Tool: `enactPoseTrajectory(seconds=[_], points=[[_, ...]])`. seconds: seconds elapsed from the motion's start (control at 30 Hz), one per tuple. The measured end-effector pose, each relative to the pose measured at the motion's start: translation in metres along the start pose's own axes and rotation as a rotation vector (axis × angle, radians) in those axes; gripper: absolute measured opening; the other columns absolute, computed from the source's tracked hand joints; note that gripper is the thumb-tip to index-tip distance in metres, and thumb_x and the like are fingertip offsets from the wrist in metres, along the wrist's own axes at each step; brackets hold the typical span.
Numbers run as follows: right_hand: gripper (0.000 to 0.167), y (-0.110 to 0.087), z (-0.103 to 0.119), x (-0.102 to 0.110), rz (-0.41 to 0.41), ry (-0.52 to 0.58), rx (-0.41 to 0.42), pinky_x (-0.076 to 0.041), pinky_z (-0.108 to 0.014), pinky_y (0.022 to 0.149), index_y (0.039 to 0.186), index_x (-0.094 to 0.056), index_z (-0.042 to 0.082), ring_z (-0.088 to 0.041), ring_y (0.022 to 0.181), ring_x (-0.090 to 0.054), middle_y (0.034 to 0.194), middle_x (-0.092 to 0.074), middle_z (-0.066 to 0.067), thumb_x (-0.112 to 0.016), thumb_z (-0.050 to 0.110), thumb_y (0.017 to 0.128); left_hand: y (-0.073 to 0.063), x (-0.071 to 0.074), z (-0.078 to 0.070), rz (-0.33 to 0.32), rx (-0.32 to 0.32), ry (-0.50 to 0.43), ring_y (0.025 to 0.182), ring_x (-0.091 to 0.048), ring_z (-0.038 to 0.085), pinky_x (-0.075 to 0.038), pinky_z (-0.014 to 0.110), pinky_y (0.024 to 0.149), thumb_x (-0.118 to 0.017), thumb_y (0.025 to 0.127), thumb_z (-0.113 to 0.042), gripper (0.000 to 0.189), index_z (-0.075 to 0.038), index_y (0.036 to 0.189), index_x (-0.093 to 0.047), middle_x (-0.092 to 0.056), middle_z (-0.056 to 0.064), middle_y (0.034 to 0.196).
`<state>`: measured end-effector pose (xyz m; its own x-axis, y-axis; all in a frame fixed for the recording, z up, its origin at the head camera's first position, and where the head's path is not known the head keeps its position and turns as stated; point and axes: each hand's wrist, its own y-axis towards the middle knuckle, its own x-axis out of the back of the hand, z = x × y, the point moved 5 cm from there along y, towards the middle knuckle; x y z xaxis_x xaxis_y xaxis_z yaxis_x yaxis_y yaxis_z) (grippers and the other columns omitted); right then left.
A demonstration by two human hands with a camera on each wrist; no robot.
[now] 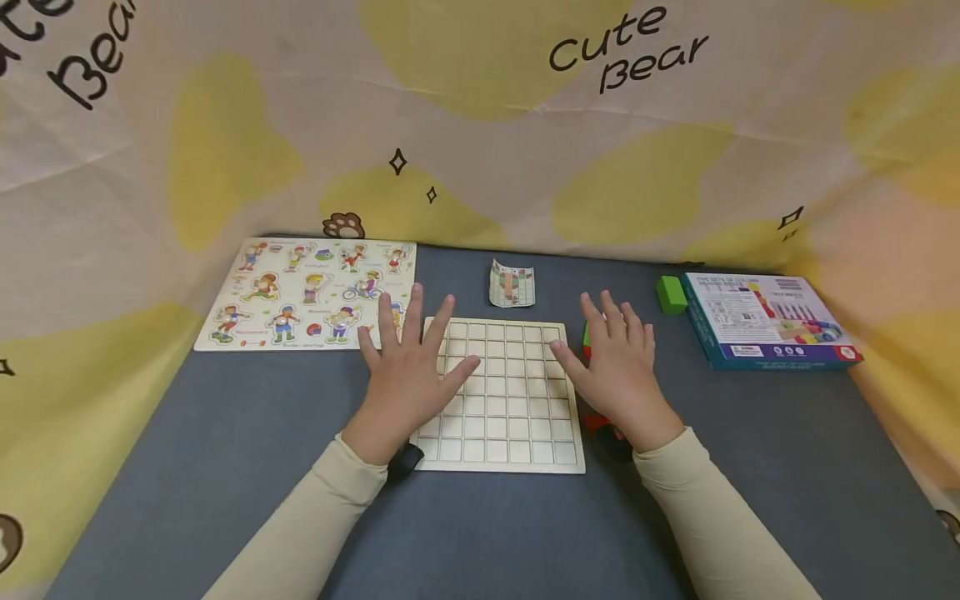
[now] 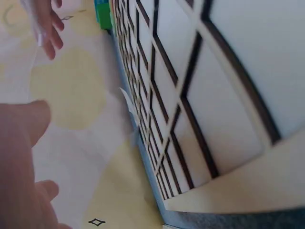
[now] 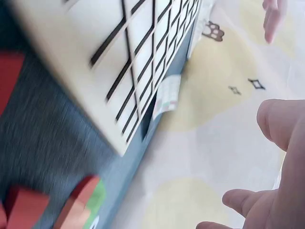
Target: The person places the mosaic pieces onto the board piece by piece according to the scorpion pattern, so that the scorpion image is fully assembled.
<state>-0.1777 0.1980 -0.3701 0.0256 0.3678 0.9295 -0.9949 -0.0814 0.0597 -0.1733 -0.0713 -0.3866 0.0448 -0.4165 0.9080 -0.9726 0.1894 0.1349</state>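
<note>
Grid board [image 1: 506,396], box [image 1: 772,321] on table [image 1: 465,537]

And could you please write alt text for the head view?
A person's left hand and right hand, each grip open and empty, hover near opposite edges of a gridded board. From left, an illustrated board, paper sheet, green block and box lie farther back on the table.

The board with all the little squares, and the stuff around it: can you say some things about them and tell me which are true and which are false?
1. The left hand has its fingers spread. True.
2. A small paper lies beyond the grid board. True.
3. The right hand is gripping a block. False: it holds nothing.
4. A green block sits next to the box. True.
5. The box is left of the grid board. False: it is on the right.
</note>
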Motion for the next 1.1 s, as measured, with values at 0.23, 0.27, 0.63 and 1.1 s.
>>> enactPoseTrajectory(seconds=[0.23,0.27,0.63,1.1], points=[[0.091,0.017,-0.030,0.018,-0.031,-0.016,-0.038,0.004,-0.075,0.118,0.170,-0.019,0.007,-0.054,0.155,-0.004,0.173,-0.009,-0.026,-0.063,0.050,0.103,-0.005,-0.001,0.003,0.224,0.003,-0.008,0.152,0.016,0.061,-0.004,0.090,0.105,-0.075,0.091,-0.062,0.094,-0.031,0.169,-0.032,0.001,0.011,0.178],[0.091,0.020,-0.035,0.021,-0.028,-0.017,-0.039,0.004,-0.076,0.118,0.170,-0.018,0.007,-0.054,0.155,-0.005,0.173,-0.009,-0.027,-0.063,0.049,0.103,-0.006,-0.001,0.002,0.258,0.001,-0.013,0.151,0.016,0.062,-0.004,0.091,0.104,-0.078,0.090,-0.061,0.095,-0.031,0.168,-0.033,0.001,0.011,0.178],[0.056,0.058,-0.086,0.021,0.089,-0.139,-0.056,-0.018,-0.076,0.114,0.155,-0.051,0.003,-0.059,0.143,-0.030,0.160,-0.038,-0.032,-0.063,0.025,0.105,-0.015,-0.009,0.006,0.562,0.001,-0.085,0.150,0.007,0.066,-0.017,0.093,0.099,-0.100,0.070,-0.041,0.109,-0.028,0.163,-0.045,-0.006,0.014,0.177],[0.025,0.072,-0.113,0.008,0.177,-0.155,-0.029,-0.051,-0.061,0.098,0.123,-0.077,0.002,-0.041,0.116,-0.063,0.132,-0.067,-0.027,-0.067,0.008,0.101,-0.017,-0.018,0.002,0.591,-0.036,-0.060,0.149,0.001,0.068,-0.024,0.091,0.099,-0.102,0.067,-0.035,0.109,-0.026,0.162,-0.048,-0.014,0.017,0.175]])
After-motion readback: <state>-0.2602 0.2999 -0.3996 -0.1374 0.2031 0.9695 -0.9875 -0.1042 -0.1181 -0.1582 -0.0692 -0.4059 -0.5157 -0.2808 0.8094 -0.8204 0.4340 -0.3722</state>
